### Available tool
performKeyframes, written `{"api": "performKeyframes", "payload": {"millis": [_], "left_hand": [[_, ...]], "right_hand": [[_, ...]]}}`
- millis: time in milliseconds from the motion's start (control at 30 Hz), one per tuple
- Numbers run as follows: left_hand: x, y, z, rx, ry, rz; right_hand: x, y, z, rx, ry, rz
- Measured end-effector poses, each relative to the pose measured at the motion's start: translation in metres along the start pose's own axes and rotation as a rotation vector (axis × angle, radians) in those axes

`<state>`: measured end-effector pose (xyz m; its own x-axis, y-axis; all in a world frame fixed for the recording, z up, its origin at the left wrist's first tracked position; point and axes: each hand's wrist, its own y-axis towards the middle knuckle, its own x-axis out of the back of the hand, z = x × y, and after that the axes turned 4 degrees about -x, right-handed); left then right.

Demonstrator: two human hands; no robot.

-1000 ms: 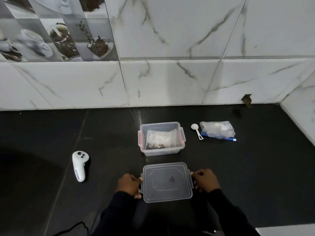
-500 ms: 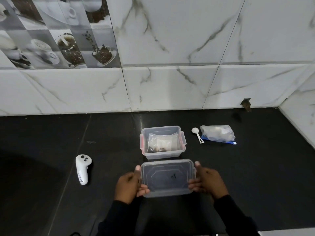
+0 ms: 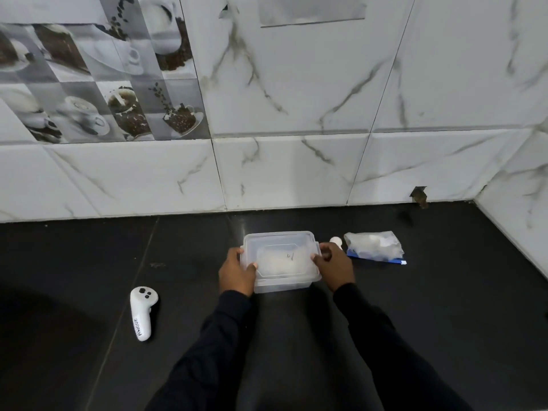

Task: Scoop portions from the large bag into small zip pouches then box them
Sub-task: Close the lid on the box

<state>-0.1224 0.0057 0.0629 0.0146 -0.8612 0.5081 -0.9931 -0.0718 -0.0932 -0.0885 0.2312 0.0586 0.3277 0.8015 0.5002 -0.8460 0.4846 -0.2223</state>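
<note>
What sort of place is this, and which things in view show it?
Probably a kitchen counter: a dark worktop meets a marble-look tiled wall with coffee-cup picture tiles, and a lidded plastic food box sits on it.

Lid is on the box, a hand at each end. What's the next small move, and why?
Probably press the lid down at both ends to seat it: it lies over the box, the left hand and right hand grip its ends, and whether it is latched cannot be told.
</note>
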Motion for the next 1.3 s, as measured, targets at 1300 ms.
{"api": "performKeyframes", "payload": {"millis": [1300], "left_hand": [[0.005,0.056,0.027,0.397,-0.132,0.268]], "right_hand": [[-0.004,0.058,-0.017,-0.35,0.177,0.305]]}}
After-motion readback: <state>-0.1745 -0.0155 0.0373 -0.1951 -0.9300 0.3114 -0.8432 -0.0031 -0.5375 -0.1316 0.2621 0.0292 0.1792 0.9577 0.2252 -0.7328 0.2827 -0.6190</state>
